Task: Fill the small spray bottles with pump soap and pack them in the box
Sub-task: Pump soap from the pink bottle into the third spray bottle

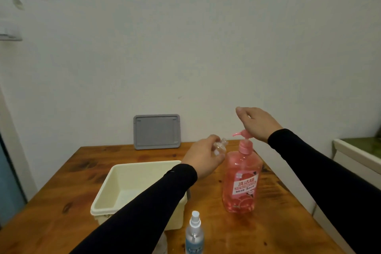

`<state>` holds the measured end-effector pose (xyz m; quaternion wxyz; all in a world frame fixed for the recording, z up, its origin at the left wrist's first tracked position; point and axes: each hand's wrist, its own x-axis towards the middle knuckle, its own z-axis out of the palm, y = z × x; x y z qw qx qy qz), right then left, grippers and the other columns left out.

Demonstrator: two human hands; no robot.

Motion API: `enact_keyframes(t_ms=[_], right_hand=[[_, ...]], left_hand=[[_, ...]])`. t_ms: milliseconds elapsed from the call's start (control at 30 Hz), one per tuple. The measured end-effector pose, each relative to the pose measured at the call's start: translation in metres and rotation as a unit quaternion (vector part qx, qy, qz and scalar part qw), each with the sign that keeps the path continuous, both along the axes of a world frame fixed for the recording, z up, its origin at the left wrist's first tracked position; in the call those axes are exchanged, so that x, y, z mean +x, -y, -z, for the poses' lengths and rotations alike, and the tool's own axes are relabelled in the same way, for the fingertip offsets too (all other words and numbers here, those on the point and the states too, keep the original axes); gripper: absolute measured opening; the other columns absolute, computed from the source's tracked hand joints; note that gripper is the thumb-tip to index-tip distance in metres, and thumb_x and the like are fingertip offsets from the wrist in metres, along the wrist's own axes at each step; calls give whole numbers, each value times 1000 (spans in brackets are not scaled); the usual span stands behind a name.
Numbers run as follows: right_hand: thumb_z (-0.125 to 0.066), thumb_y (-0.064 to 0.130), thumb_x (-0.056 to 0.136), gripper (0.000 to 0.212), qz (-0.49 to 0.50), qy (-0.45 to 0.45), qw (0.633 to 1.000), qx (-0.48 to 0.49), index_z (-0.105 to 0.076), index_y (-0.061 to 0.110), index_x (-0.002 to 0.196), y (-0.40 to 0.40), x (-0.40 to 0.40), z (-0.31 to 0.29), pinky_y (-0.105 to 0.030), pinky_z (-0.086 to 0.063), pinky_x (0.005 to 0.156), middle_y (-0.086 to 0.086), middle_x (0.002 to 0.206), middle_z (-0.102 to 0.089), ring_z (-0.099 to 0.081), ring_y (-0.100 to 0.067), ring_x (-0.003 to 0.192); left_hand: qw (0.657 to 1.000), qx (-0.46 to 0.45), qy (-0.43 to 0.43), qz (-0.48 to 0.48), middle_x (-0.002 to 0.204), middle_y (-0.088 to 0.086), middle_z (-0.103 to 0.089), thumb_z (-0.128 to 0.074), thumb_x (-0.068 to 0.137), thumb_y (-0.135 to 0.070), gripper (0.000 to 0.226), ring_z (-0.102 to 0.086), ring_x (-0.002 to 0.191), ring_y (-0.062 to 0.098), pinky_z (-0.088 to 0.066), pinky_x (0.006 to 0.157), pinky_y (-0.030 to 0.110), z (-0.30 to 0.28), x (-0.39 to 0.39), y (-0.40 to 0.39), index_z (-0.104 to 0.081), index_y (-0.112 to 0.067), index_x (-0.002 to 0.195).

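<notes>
Head view showed the left hand (203, 155) gripping a small clear spray bottle (76, 145), its cap off and its threaded neck tilted toward the spout of the pink pump soap bottle (241, 179). The right hand (257, 123) rested with the heel of its palm on the pump head (245, 134), fingers relaxed and spread — holding nothing. Just left of the soap sat the cream box (103, 198), with no bottles visible inside where the left sleeve did not cover it. A second spray bottle (194, 233), capped, stood at the near edge of the wooden table (68, 171). A grey lid (157, 131) leaned against the wall behind.

The neck looked slightly short of the spout — a press from there would likely drop soap onto the table. A hard, off-centre push could also tip the tall soap bottle.
</notes>
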<state>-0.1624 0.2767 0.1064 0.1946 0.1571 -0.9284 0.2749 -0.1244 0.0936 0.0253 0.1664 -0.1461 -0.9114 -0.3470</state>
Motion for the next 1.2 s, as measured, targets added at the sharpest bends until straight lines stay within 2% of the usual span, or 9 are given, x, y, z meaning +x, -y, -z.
enact_keyframes(t_ms=[33,67,167,333,500,633,767,1100,1200], right_hand=[[-23,47,99,53,6,12,1000,-7,-59,12,81,0,-2,0,-26,-35,60,-6,75,-62,-61,-24,77],[-22,47,99,56,12,22,1000,-4,-61,10,86,-1,-4,0,-28,-37,62,-9,79,-63,-60,-27,81],[-18,50,99,65,33,81,996,-8,-58,2,116,-3,-15,0,-34,-36,81,-19,118,-60,-54,-31,108],[-14,56,97,69,35,186,981,-29,-47,8,135,1,-25,-2,-36,-31,99,-16,138,-47,-45,-28,123],[-11,56,96,72,53,247,967,-24,-44,6,136,7,-32,0,-41,-30,105,-19,138,-47,-45,-31,124],[-9,55,96,73,53,268,962,-5,-48,6,133,9,-36,10,-42,-30,103,-17,124,-55,-47,-30,121],[-13,51,98,66,39,282,958,-19,-50,8,133,10,-40,24,-37,-32,95,-16,138,-48,-47,-29,121],[-10,58,95,73,32,284,957,-44,-41,9,139,9,-36,3,-39,-28,99,-17,133,-51,-42,-30,127],[-10,57,96,71,23,293,955,-41,-46,11,136,7,-39,7,-36,-28,91,-8,98,-61,-45,-25,119]], left_hand=[[1000,-5,-1,4,111,-5,-61,-59,83,-48,50,-56,88,9,-49,73,21,0,-3,-3,-46,-31,127],[1000,-7,-2,7,111,-5,-61,-59,82,-50,51,-56,89,9,-48,74,22,-1,-6,-7,-45,-32,128],[1000,-8,-15,16,114,-4,-60,-59,84,-48,51,-53,89,7,-42,69,17,-6,-15,-13,-44,-33,130],[997,-21,-58,36,112,-3,-58,-54,89,-44,44,-51,90,8,-39,70,18,-17,-20,-21,-42,-37,130],[995,-54,-73,41,112,0,-57,-48,94,-42,40,-53,98,14,-38,76,22,-19,-23,-23,-39,-37,132],[996,-51,-64,46,113,0,-57,-47,94,-41,42,-54,98,13,-38,75,22,-14,-28,-22,-38,-37,135],[996,-54,-58,46,114,0,-58,-47,94,-42,43,-55,101,15,-39,75,23,-1,-29,-23,-36,-40,136],[995,-47,-58,60,109,-2,-54,-49,94,-40,43,-51,96,11,-35,73,21,-18,-26,-21,-38,-36,135],[995,-49,-54,62,108,-3,-54,-49,94,-41,43,-50,94,10,-35,71,20,-17,-26,-21,-38,-38,135]])
